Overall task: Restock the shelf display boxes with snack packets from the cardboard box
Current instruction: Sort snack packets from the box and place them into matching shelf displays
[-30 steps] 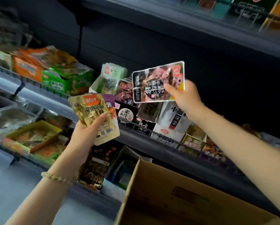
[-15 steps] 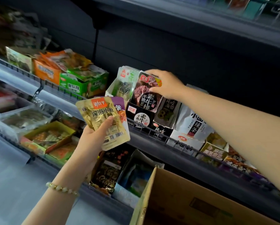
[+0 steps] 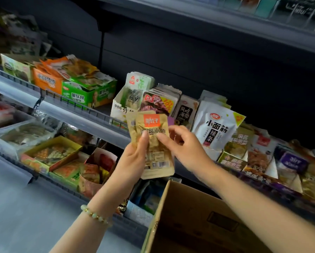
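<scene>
Two dark shelves (image 3: 74,115) of snack display boxes (image 3: 87,96) run behind the cardboard box (image 3: 198,218). Above its near left corner, my left hand (image 3: 133,161) grips gold snack packets (image 3: 157,154), thumb across the front; my right hand (image 3: 186,148) pinches their right edge.

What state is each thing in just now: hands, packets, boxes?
Left hand: grips the gold packets, slightly fanned.
Right hand: pinches the gold packets from the other side.
Gold packets: held upright in front of the shelf.
Cardboard box: flap raised, contents out of sight.
Green display box: open-topped, heaped with packets.
White packets: upright in their display box.
</scene>
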Demonstrator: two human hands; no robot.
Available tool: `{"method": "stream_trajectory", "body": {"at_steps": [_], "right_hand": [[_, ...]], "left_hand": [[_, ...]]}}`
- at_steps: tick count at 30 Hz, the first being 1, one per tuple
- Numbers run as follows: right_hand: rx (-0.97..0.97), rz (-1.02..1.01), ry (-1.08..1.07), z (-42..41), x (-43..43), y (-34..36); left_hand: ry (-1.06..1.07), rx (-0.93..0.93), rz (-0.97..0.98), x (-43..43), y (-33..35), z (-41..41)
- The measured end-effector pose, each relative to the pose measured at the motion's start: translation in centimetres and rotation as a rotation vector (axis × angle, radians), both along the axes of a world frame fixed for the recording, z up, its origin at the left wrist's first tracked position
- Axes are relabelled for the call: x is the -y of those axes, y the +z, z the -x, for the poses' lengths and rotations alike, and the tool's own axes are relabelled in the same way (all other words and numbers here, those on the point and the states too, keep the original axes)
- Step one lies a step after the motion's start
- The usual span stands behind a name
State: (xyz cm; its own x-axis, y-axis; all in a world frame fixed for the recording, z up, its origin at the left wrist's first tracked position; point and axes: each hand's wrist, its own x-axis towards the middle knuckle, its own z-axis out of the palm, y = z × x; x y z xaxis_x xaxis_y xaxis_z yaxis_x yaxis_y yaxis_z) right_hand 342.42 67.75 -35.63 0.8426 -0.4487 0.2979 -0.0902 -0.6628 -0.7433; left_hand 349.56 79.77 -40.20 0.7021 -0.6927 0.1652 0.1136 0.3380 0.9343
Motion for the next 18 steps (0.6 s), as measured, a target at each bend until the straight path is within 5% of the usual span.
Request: {"method": "stream_trajectory", "body": {"at_steps": [6,18], "right_hand": [[0.105,-0.482,-0.104,8.1,0.4,-2.4],[0.216,-0.755,-0.387,21.1,1.6,-4.4]], "left_hand": [[-0.161,0.056,-0.027,2.6,-0.7,5.4],[-0.064,-0.062,-0.071,5.2,-1.7,14.8]]}}
